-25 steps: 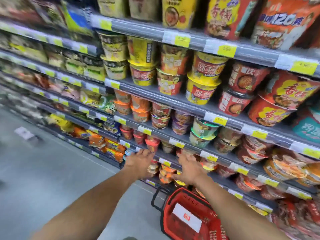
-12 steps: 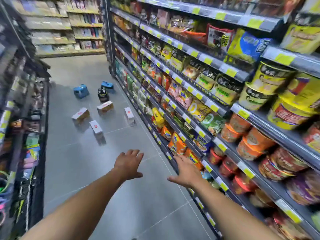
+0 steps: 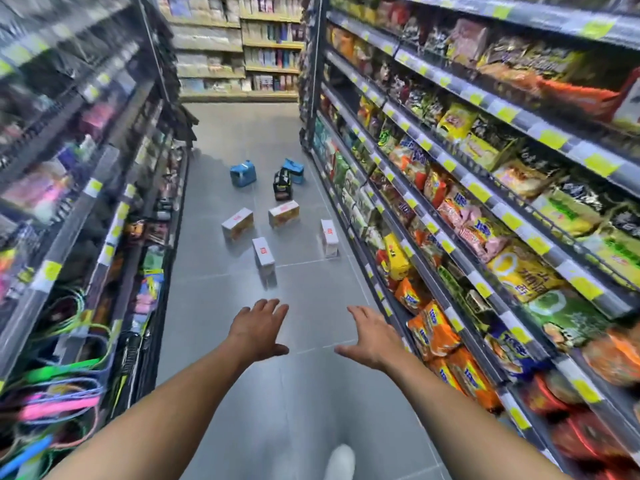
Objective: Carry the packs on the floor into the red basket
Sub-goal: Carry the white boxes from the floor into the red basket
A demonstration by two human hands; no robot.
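Note:
Several packs lie on the grey aisle floor ahead. The nearest white box (image 3: 264, 257) lies lengthwise, another white box (image 3: 329, 236) is beside the right shelf, and two more, a white box (image 3: 238, 223) and a yellow-sided box (image 3: 284, 213), are behind. Farther back stand two blue packs, one (image 3: 243, 172) on the left and one (image 3: 293, 170) on the right, with a black pack (image 3: 282, 185) between them. My left hand (image 3: 259, 329) and my right hand (image 3: 371, 337) are stretched forward with fingers spread, holding nothing, well short of the packs. The red basket is out of view.
Shelves of noodle packets (image 3: 460, 216) line the right side. A dark rack with hanging coloured goods (image 3: 72, 306) lines the left. The aisle floor (image 3: 277, 393) runs between them to far shelving (image 3: 239, 46). A white shoe tip (image 3: 341, 462) shows at the bottom.
The view has swung left from the cup-noodle shelf and red basket to look down the aisle. The floor packs are now central. Both hands stay outstretched and hold nothing.

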